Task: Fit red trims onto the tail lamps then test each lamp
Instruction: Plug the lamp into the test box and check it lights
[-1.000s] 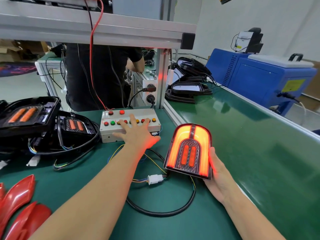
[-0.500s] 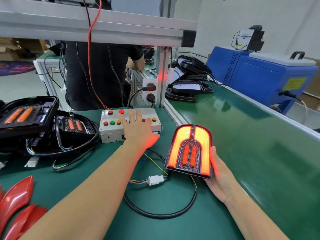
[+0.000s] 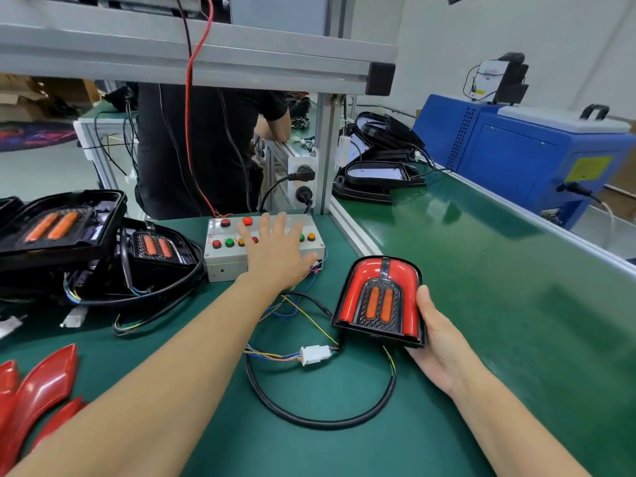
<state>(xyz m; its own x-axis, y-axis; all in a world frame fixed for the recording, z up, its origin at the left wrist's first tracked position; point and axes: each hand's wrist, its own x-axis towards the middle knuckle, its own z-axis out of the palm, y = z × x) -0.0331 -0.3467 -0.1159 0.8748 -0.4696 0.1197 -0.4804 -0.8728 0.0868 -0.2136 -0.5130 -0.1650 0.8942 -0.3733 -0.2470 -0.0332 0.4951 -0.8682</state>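
Note:
My right hand [image 3: 438, 342] grips a tail lamp [image 3: 378, 301] with its red trim fitted, propped upright on the green bench; the lamp is dark. Its black cable [image 3: 309, 420] loops to a white connector [image 3: 314, 354]. My left hand [image 3: 275, 253] lies with straight fingers spread on the white test box [image 3: 220, 261], over its row of coloured buttons. Loose red trims [image 3: 38, 390] lie at the lower left. Untrimmed black lamps [image 3: 65, 223] are piled at the left.
A person in black stands behind the bench past an aluminium frame post [image 3: 325, 153]. A green conveyor belt [image 3: 499, 270] runs on the right, with black lamp housings [image 3: 375, 180] at its far end and a blue machine [image 3: 523, 153] beyond.
The lamp in my right hand glowed bright orange-red in both earlier frames and is now unlit. My left hand slid slightly further onto the button box.

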